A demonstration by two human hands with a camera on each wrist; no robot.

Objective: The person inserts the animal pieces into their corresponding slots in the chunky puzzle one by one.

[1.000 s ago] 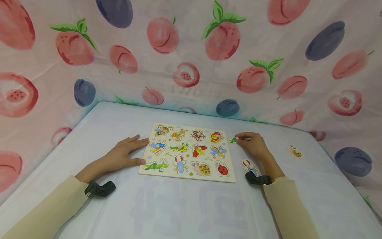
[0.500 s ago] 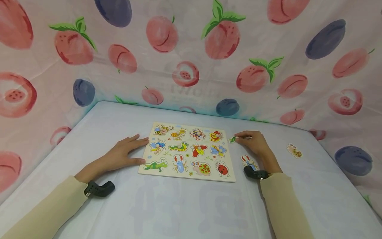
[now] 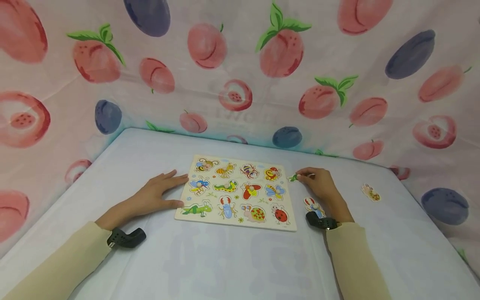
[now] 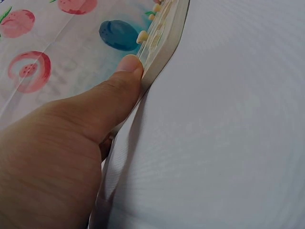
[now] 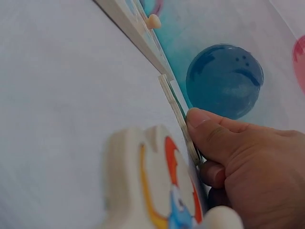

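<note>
A wooden peg puzzle board (image 3: 236, 223) with printed insects lies on the table. Its left edge meets my left hand (image 3: 155, 193), whose fingers are spread, with the thumb (image 4: 121, 78) against the board's near-left corner in the left wrist view. Just past the board's right edge, my right hand (image 3: 318, 183) pinches a green puzzle piece (image 3: 293, 178) between thumb and fingers. Those fingers cover much of it; in the right wrist view the piece (image 5: 177, 114) shows edge-on, close to the tabletop.
A stag beetle puzzle piece (image 3: 314, 207) lies beside the right wrist, close to its camera. Farther right is a snail puzzle piece (image 3: 371, 193). Several board pieces have knobs. A fruit-print cloth (image 3: 236, 54) hangs behind the white table (image 3: 225, 266).
My right forearm and wrist have shifted slightly left, while the fingers keep their pinch on the green puzzle piece. My left hand and the board have stayed put.
</note>
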